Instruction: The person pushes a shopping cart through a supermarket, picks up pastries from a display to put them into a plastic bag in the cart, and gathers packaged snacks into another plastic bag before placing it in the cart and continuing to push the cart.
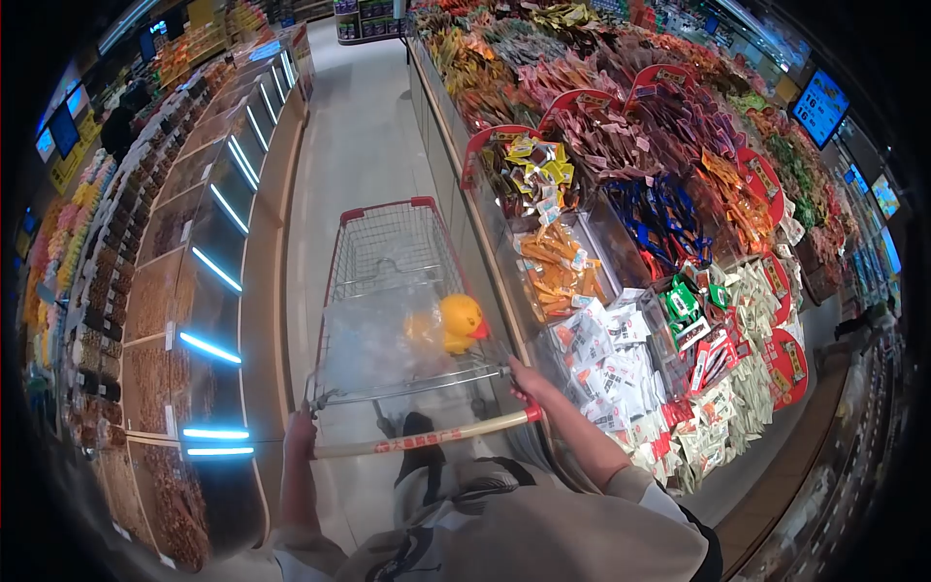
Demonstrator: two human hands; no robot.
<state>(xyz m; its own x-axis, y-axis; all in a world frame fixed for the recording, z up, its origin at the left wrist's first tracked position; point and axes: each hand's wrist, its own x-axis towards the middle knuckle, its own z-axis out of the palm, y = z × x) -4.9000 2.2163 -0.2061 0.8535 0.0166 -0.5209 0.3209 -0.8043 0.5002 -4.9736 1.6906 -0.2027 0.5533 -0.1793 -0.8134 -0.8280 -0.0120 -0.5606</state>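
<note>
A wire shopping cart (pixel 388 254) with red corner trim stands in the aisle in front of me. My left hand (pixel 302 429) is wrapped round the cart's frame at the left end of the pale handle bar (pixel 441 435). At the right end, my right hand (pixel 524 379) is closed on the cart's frame, above the bar's red tip. Inside the cart lies a clear plastic bag (pixel 373 335), and beside it a yellow toy duck (pixel 461 323) with a red beak, partly under plastic.
Bins of wrapped snacks (pixel 611 373) line the right side, close to my right arm. Along the left runs a counter of bulk goods (pixel 155 383) with lit strips. Pale floor (pixel 359 126) stretches ahead between them to a far shelf (pixel 369 19).
</note>
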